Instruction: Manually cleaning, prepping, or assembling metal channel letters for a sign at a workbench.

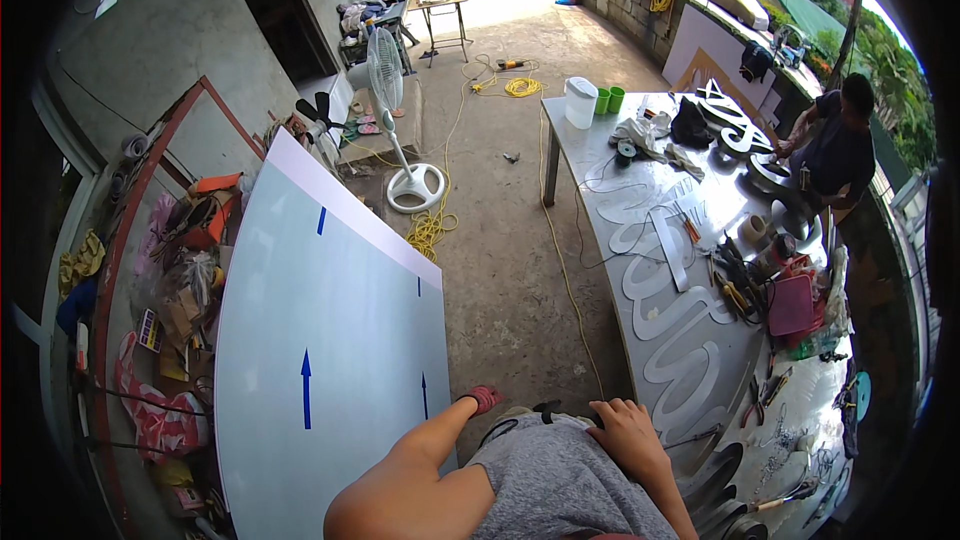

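My left hand [485,400], in a red glove, hangs near the right edge of a large pale blue-white sheet [362,320] marked with dark blue arrows. Its fingers are too small and foreshortened to show whether they are closed. At the front of my waist, beside the edge of a metal-topped table [605,260], rests my bare right hand [630,435]. Its fingers lie stretched out and it holds nothing. Flat silver cut-out letter shapes [660,315] lie on the table close to that hand. A metal ruler [668,250] lies among them.
At the table's far right a co-worker [845,145] handles raised metal lettering [735,120]. Pliers [768,400], a pink container [791,305] and a white pitcher [580,103] sit on the table. A white fan [385,70] and yellow cord [432,232] occupy the floor. Cluttered shelves [180,310] stand left.
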Demonstrator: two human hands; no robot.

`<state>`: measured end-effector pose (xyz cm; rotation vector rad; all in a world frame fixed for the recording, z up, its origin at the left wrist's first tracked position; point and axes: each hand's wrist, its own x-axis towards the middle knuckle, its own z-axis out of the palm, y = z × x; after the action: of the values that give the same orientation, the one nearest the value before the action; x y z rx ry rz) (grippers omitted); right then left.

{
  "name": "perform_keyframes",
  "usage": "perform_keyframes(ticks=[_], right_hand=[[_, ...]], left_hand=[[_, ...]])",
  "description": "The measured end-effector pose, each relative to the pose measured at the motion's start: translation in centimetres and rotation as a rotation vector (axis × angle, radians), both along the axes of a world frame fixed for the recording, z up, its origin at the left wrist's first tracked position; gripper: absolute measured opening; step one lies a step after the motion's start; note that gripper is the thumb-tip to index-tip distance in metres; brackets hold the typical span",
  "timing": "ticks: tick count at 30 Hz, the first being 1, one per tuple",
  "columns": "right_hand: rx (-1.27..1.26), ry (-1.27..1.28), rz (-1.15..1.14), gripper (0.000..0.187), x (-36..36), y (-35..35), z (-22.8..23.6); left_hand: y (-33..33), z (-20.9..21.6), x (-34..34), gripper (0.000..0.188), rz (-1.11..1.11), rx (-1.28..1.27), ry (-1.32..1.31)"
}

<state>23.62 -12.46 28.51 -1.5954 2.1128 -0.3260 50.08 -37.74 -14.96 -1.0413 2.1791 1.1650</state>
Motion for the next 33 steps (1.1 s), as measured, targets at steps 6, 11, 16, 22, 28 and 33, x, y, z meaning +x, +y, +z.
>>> perform_keyframes(ticks=[6,11,16,22,28,33], right_hand=[[0.011,0.009,0.012,0.044,0.5,-0.3,0.0],[0.028,0.022,0.024,0.043,0.8,-0.2,-0.5],[0.043,0.033,0.001,0.043,1.2,0.4,-0.7],[0.056,0.003,0.034,0.042,1.6,0.5,-0.4],[0.042,-0.002,0.011,0.043,1.5,0.8,-0.8],[0.040,-0.021,0.013,0.043,1.5,0.8,-0.7]], left_hand=[[0.8,-1.1,-0.2,0.049,-0.041,-0.002,0.019],[1.5,1.7,-2.3,0.051,0.012,0.031,0.027],[1.8,2.6,-4.3,0.056,-0.021,0.076,0.016],[2.1,-4.0,-2.7,0.055,0.009,0.046,0.005],[1.9,-0.7,-2.2,0.036,0.025,0.069,0.034],[2.0,1.9,-2.2,0.045,0.012,0.023,0.022]])
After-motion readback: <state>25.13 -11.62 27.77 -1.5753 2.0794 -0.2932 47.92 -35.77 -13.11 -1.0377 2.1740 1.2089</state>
